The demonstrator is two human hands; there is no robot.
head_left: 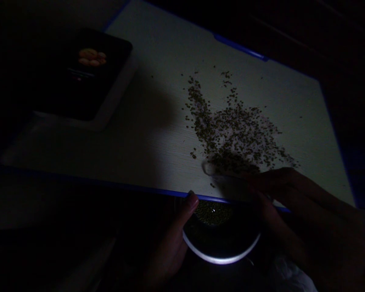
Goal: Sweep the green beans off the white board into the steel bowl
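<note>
Right hand [310, 211] lies nearest my camera, its fingers bent and closed in a pinch on what looks like a spoon [209, 168], rounded tip to the left, at the near edge of the bean heap. From where I watch, I'd judge this calls for the tip kept low and nearly flat, with short, light strokes so nothing skitters sideways. Left hand [170, 247] has its thumb up at the board's near edge, beside the bowl [220, 259]; its other fingers are lost in the dark, so I cannot tell whether they clasp that bowl. I'd want both edges kept close together, without tilting either.

Small green beans, likely mung [237, 129], spread over the right half of the pale, blue-edged board [170, 48], mixed with pale bits I can't identify. More beans [214, 213] sit inside the bowl, just below the edge. Farther out, a black-topped box [88, 93] rests on the board's left side
</note>
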